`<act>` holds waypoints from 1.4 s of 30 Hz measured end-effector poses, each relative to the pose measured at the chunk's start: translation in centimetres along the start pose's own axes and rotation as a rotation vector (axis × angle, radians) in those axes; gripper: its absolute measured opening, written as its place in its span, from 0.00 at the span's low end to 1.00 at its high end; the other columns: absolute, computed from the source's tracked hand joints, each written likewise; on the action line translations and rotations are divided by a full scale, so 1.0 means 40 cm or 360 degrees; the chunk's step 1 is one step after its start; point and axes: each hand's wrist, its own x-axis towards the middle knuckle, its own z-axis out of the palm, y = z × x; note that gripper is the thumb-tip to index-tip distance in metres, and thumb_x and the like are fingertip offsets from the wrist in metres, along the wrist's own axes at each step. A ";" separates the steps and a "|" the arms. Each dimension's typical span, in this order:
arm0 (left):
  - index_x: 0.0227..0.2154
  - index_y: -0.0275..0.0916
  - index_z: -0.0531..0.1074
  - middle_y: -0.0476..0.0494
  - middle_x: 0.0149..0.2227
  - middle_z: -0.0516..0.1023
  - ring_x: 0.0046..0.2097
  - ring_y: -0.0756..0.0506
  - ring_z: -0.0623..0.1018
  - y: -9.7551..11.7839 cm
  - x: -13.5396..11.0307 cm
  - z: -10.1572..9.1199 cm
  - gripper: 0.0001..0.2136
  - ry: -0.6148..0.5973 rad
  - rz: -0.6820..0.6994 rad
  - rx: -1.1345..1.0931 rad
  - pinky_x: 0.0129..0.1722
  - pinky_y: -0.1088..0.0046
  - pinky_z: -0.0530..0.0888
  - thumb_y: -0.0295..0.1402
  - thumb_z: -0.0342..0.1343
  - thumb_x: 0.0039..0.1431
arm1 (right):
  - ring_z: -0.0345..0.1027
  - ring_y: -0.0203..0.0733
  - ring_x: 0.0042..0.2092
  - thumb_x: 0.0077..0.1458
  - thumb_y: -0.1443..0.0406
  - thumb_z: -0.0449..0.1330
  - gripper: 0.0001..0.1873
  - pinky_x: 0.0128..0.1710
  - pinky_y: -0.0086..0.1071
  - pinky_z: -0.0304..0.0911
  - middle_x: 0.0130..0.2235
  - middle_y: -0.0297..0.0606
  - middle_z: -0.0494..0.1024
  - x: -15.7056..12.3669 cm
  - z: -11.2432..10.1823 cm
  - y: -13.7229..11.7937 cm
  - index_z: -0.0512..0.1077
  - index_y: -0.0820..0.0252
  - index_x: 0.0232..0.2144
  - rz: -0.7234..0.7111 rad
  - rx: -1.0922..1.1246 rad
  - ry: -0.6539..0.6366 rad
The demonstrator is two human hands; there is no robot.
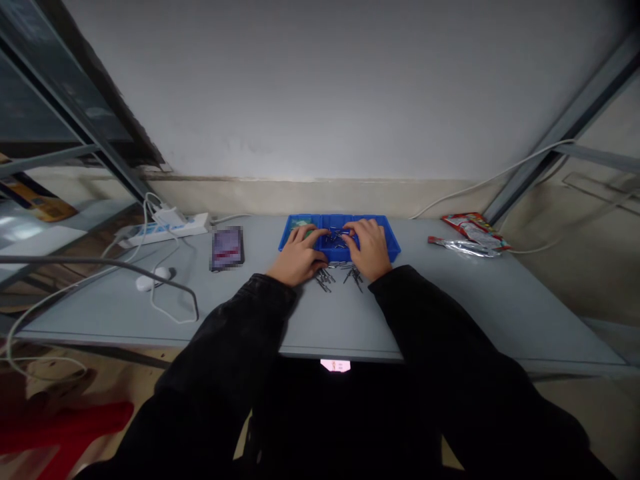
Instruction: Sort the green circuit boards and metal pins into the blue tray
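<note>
A blue divided tray (393,243) stands on the desk near the wall, with thin dark metal pieces (336,239) in its middle compartment and something green in its left one. My left hand (297,257) rests over the tray's front left, fingers apart, the index finger reaching to the middle compartment. Over the right side of the tray, my right hand (369,248) bends its thumb and index finger together at a thin metal piece (344,233). More loose metal pieces lie before the tray in a left pile (324,280) and a right pile (354,277).
Left of the tray lie a dark rectangular packet (227,248), a white power strip (185,228) and a white rounded device (154,279) with trailing cables. Red and silver wrappers (473,233) lie at the right. Metal frame posts (530,153) flank the desk (340,327).
</note>
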 end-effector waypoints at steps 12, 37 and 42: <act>0.34 0.43 0.82 0.41 0.60 0.69 0.62 0.32 0.62 0.007 -0.001 0.004 0.03 -0.0007 0.0008 -0.0020 0.63 0.42 0.59 0.31 0.64 0.58 | 0.64 0.52 0.44 0.65 0.62 0.55 0.09 0.44 0.44 0.56 0.38 0.41 0.76 -0.002 0.005 0.008 0.73 0.56 0.43 -0.0019 0.0031 -0.0001; 0.41 0.40 0.76 0.44 0.40 0.79 0.45 0.43 0.76 0.031 0.003 -0.007 0.07 0.0455 -0.0360 -0.0408 0.53 0.57 0.69 0.36 0.56 0.67 | 0.67 0.46 0.41 0.69 0.63 0.51 0.12 0.44 0.40 0.56 0.36 0.39 0.79 -0.004 -0.005 -0.020 0.72 0.57 0.35 -0.0362 0.0271 -0.0197; 0.41 0.40 0.77 0.44 0.39 0.79 0.44 0.43 0.74 0.033 0.006 -0.012 0.07 0.0444 -0.0314 -0.0384 0.52 0.57 0.70 0.35 0.56 0.66 | 0.67 0.45 0.40 0.69 0.63 0.51 0.12 0.44 0.40 0.57 0.35 0.38 0.79 -0.005 -0.008 -0.023 0.71 0.56 0.34 -0.0360 0.0267 -0.0167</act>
